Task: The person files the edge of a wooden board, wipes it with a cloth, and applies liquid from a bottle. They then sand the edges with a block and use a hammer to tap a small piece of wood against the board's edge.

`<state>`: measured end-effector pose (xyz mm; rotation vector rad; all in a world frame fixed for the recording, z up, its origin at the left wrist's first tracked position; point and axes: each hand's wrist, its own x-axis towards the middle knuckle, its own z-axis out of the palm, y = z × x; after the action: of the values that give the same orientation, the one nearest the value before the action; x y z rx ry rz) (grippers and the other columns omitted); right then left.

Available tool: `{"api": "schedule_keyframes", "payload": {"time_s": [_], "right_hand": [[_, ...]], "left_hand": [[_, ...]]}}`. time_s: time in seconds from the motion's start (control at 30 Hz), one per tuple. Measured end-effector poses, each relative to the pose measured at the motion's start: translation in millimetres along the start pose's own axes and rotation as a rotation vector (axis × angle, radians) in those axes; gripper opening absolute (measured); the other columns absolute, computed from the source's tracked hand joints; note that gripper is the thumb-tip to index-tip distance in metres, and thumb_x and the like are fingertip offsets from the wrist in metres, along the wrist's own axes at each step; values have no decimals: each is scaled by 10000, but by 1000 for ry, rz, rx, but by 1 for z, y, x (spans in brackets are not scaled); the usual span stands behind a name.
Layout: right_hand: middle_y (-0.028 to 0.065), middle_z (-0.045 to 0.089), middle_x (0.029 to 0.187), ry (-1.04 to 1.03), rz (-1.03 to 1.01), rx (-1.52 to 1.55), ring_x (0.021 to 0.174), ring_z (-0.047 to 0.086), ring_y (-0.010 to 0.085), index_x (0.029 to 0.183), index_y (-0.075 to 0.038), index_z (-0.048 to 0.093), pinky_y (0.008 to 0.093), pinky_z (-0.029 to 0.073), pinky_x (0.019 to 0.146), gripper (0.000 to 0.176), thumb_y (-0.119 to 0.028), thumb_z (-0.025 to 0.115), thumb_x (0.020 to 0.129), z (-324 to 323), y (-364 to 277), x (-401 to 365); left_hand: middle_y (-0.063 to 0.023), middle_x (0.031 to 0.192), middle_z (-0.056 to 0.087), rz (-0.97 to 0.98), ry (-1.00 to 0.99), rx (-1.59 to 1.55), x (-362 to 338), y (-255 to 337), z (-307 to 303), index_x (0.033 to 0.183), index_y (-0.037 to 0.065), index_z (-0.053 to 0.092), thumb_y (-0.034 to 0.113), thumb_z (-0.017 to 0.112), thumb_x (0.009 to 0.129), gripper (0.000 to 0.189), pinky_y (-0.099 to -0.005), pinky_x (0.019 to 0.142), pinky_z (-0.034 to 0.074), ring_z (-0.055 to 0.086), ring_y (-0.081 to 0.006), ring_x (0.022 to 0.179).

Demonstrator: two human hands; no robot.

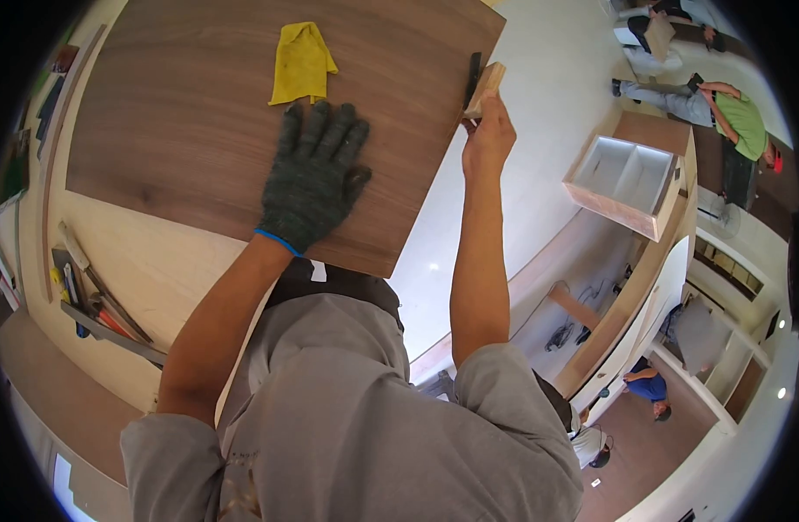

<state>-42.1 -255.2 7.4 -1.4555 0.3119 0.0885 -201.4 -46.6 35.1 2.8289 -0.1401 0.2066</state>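
My left hand [311, 178], in a dark knit glove with a blue cuff, lies flat with fingers spread on a brown wood-grain panel [191, 113]. Just beyond its fingertips is a crumpled yellow cloth [300, 65]. My right hand [489, 139] is bare and grips a small light wooden block [486, 90] at the panel's right edge. A thin black strip [473, 74] shows beside the block, along that edge. The fingers' far side is hidden behind the block.
Under the panel is a white work surface [430, 300]. Hand tools [99, 296] lie in a holder on the left. A white-lined open box [621, 178] stands to the right, with cables [565, 335] below it. A person in a green shirt [743, 130] and others are farther off.
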Motion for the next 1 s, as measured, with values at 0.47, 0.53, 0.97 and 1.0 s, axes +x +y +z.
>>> {"api": "schedule_keyframes", "payload": {"time_s": [0.47,0.53,0.97,1.0], "right_hand": [[192,600,1369,-2,30,-249,1236,576,203,1432,75,485,322,449,1037,538,-209,622,996,-34,21,-182],[191,599,1372,11,11,-242,1249,568,199,1429,73,491,324,443,1046,534,-207,625,994,-29,15,-162],[137,646,1276,16,32,-277,1124,609,164,1420,65,508,293,500,937,555,-238,659,980,-31,15,-129],[150,633,1296,-18,87,-346,1167,598,185,1430,71,490,306,491,968,557,-215,655,981,-37,10,-154]], "left_hand": [[-154,1442,519,102,187,52,129,-3,41,1381,50,546,294,553,959,487,-553,1171,266,436,-327,1363],[-144,1457,512,94,214,155,139,-3,52,1393,59,542,328,502,983,492,-551,1184,244,421,-312,1383],[-140,1445,523,91,201,112,142,-2,50,1379,51,546,305,520,978,476,-531,1173,257,452,-322,1347],[-139,1441,525,93,207,112,143,-1,48,1376,50,547,304,521,979,472,-529,1171,259,454,-322,1342]]}}
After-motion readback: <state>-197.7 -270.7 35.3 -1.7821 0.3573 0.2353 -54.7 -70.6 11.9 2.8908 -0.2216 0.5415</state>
